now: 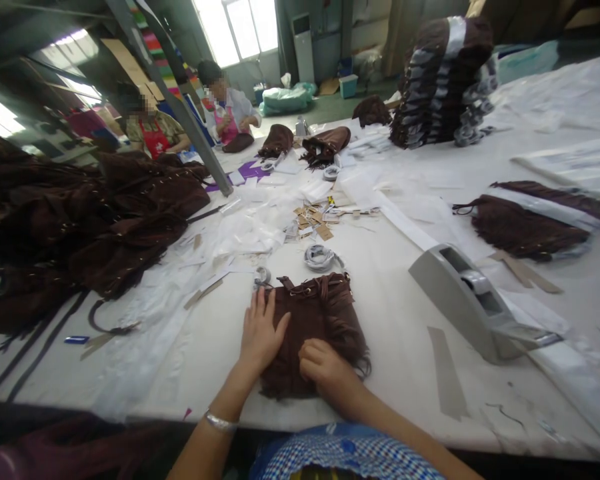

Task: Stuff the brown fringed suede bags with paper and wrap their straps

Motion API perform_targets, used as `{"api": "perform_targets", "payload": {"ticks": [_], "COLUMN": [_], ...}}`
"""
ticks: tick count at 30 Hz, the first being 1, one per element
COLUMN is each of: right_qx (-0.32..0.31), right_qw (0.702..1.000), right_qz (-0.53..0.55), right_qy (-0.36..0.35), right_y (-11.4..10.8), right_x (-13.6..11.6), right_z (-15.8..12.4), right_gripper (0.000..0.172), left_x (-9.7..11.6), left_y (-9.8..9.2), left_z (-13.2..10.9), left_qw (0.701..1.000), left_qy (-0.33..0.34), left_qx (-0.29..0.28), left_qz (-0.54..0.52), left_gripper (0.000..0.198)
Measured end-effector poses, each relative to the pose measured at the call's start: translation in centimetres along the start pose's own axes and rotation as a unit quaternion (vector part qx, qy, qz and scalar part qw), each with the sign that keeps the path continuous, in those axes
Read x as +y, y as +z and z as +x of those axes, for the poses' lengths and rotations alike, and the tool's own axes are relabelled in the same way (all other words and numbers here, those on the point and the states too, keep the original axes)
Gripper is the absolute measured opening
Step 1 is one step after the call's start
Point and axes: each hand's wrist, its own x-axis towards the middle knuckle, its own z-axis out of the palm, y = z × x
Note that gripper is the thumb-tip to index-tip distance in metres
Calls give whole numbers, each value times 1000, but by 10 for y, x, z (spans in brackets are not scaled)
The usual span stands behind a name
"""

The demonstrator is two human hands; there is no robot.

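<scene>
**Both hands on a brown fringed bag at the near edge**

We see a wide white worktop [405, 320] running away from us, littered with clear plastic wrap and paper. On its left lies a big heap of dark brown bags [80, 220]; at the far right stands a tall stack of wrapped bags [443, 80]. Two other people sit at the far end, each busy with their own work. Nearer, on the right, lies one banded bag [525, 223], and just in front of it sits a grey tape dispenser [473, 300].

Close to the near edge, in the middle, lies the brown fringed bag [325, 313], flat on the worktop with its strap end pointing away from us. Our left hand [261, 333] presses on its left side, open, fingers spread and flat, holding nothing. Our right hand [323, 363] rests on its lower part with the fingers curled in; we cannot tell whether it pinches the fringe. A small roll of tape [320, 257] lies just beyond the bag, near some tan paper tags [313, 223].
</scene>
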Motion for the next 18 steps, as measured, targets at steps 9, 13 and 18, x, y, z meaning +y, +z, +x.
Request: {"api": "perform_targets", "payload": {"ticks": [9,13,18], "right_qx": [-9,1,13], "right_qw": [1000,999,996], "right_qz": [-16,-26,-78], "right_qy": [-4,-21,-44], "right_y": [-1,2,-17], "right_x": [1,1,2], "right_z": [0,0,-8], "right_gripper": [23,23,23], "left_x": [24,47,42], "left_y": [-27,-4,6], "left_z": [-13,-32,-40], "left_qw": [982,978,982], "left_qy": [78,164,177], "left_qx": [93,42,26], "left_qz": [-145,-120,-57], "left_gripper": [41,44,47]}}
